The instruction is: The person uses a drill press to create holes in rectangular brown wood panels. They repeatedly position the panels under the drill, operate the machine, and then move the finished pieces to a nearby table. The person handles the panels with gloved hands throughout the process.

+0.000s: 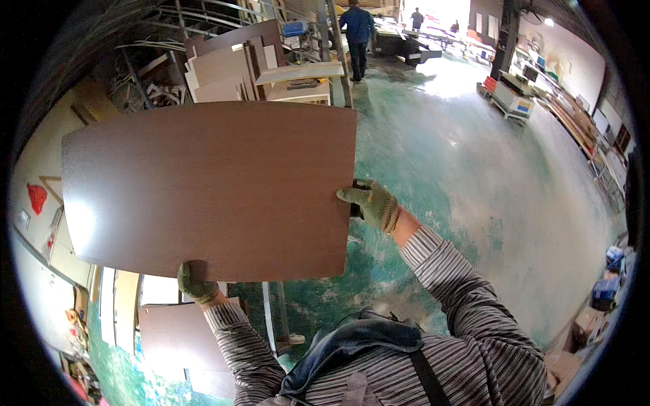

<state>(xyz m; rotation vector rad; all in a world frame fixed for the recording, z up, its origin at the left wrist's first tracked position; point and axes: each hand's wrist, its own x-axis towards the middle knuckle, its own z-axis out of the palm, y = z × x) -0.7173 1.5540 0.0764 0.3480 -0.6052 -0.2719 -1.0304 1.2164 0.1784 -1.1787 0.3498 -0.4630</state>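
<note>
I hold a large dark brown board (210, 189) up in front of me, its broad face toward me with a glare on the left part. My left hand (196, 284), in an olive-green knit glove, grips the bottom edge, with fingers partly hidden. My right hand (367, 201), gloved the same way, grips the right edge with the thumb over the face. Below the board at the left, more brown and pale panels (179, 342) lie or lean.
Stacked panels and a wooden rack (217, 74) stand ahead. A person in blue (357, 37) is farther off, with others near the bright doorway. The painted green floor (474, 203) stretches right, with workbenches (514, 95) and piled items (609, 284) along that side.
</note>
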